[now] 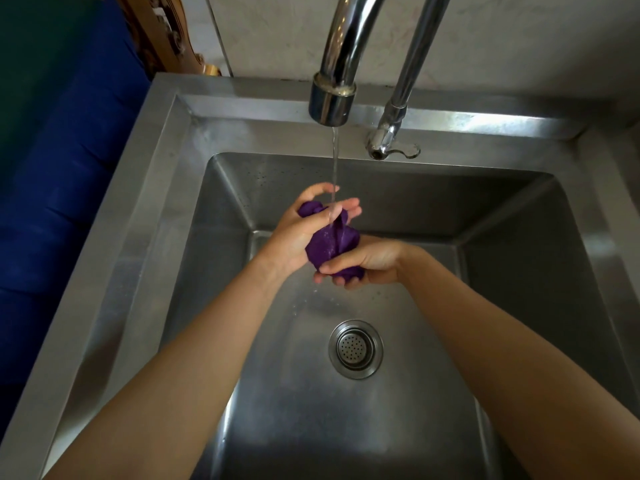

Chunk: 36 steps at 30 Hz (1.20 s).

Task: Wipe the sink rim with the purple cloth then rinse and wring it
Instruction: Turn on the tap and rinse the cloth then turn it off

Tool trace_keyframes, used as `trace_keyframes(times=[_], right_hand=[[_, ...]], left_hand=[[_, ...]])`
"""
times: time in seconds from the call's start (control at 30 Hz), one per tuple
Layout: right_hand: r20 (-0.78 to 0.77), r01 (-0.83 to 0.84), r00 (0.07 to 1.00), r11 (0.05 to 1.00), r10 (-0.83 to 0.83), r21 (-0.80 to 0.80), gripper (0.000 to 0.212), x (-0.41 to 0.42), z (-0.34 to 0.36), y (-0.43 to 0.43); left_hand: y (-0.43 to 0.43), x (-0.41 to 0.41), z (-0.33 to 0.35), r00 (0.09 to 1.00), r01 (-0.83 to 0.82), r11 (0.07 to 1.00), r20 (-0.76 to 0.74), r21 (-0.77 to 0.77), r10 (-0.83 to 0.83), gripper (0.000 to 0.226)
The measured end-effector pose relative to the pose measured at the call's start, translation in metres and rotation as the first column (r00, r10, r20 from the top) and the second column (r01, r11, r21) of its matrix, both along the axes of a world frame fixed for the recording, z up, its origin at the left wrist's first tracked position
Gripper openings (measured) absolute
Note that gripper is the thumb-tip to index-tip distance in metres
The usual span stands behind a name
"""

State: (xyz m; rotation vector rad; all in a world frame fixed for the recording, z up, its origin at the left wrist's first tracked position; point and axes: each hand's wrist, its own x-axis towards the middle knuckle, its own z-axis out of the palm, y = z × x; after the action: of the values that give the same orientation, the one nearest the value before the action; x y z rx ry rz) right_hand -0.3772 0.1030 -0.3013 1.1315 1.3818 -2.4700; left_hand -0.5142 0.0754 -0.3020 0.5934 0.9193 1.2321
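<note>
The purple cloth (329, 242) is bunched up between both hands over the middle of the steel sink basin. My left hand (301, 230) grips its upper part, fingers curled round the far end. My right hand (367, 261) holds the lower part from below, thumb across the cloth. A thin stream of water (334, 161) runs from the chrome tap spout (332, 102) onto the cloth and my left fingers. The sink rim (152, 188) frames the basin on all sides.
The drain strainer (356, 348) sits in the basin floor below my hands. The tap's base and lever (391, 147) stand on the back rim. A tiled wall (519, 39) rises behind; a blue surface (69, 168) lies left of the sink.
</note>
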Motion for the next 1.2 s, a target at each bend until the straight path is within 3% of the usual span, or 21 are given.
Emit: trace_keyframes(times=[0.07,0.17,0.3,0.43,0.53,0.73,0.77,0.83,0.9,0.97,1.0,1.07,1.13,1.2], right_hand=[[0.046,-0.025,0.999,0.995,0.021,0.092,0.015,-0.004,0.001,-0.001],[0.224,-0.039,0.974,0.948,-0.035,0.316,0.018,-0.012,0.004,-0.007],[0.33,-0.066,0.922,0.759,-0.202,0.648,0.012,-0.019,-0.003,-0.018],[0.435,-0.188,0.874,0.674,-0.217,0.714,0.025,-0.02,-0.003,-0.022],[0.516,-0.285,0.826,0.621,-0.226,0.73,0.023,-0.02,0.0,-0.023],[0.513,-0.356,0.818,0.473,-0.259,0.806,0.027,-0.014,-0.008,-0.027],[0.49,-0.33,0.83,0.475,-0.266,0.816,0.03,-0.011,-0.011,-0.026],[0.378,-0.167,0.895,0.606,-0.238,0.778,0.033,-0.005,-0.017,-0.021],[0.234,0.021,0.954,0.816,-0.19,0.578,0.038,0.004,-0.014,-0.018],[0.091,0.189,0.968,0.916,-0.235,0.353,0.052,0.014,-0.01,-0.016],[0.027,0.277,0.955,0.92,-0.295,0.279,0.055,0.017,-0.01,-0.017],[-0.064,0.409,0.911,0.879,-0.407,0.244,0.04,0.019,-0.009,-0.018],[-0.068,0.5,0.862,0.817,-0.503,0.288,0.026,0.016,-0.011,-0.019],[-0.055,0.567,0.816,0.777,-0.576,0.275,0.023,0.014,-0.015,-0.02]], left_hand=[[0.0,0.002,0.004,0.999,0.001,1.0,-0.048,-0.028,-0.003,0.016],[0.001,0.008,0.005,0.985,-0.135,0.984,-0.125,-0.118,0.12,0.014],[0.008,0.017,0.006,0.923,-0.305,0.913,-0.321,-0.27,0.213,0.036],[0.01,0.023,-0.001,0.888,-0.429,0.846,-0.319,-0.318,0.33,0.046],[0.01,0.027,-0.004,0.872,-0.482,0.805,-0.281,-0.345,0.402,0.048],[0.008,0.031,-0.007,0.855,-0.518,0.75,-0.213,-0.412,0.473,0.047],[0.008,0.033,-0.007,0.857,-0.513,0.755,-0.199,-0.409,0.475,0.046],[0.006,0.033,-0.009,0.867,-0.493,0.775,-0.146,-0.395,0.477,0.041],[0.003,0.029,-0.013,0.891,-0.44,0.817,-0.067,-0.372,0.449,0.039],[-0.002,0.02,-0.019,0.916,-0.388,0.855,-0.038,-0.344,0.4,0.035],[-0.005,0.016,-0.022,0.927,-0.367,0.867,-0.055,-0.336,0.371,0.031],[-0.014,0.008,-0.026,0.949,-0.313,0.887,-0.09,-0.338,0.301,0.023],[-0.022,0.004,-0.028,0.967,-0.255,0.91,-0.091,-0.327,0.239,0.013],[-0.029,0.0,-0.031,0.973,-0.226,0.928,-0.114,-0.297,0.201,0.008]])
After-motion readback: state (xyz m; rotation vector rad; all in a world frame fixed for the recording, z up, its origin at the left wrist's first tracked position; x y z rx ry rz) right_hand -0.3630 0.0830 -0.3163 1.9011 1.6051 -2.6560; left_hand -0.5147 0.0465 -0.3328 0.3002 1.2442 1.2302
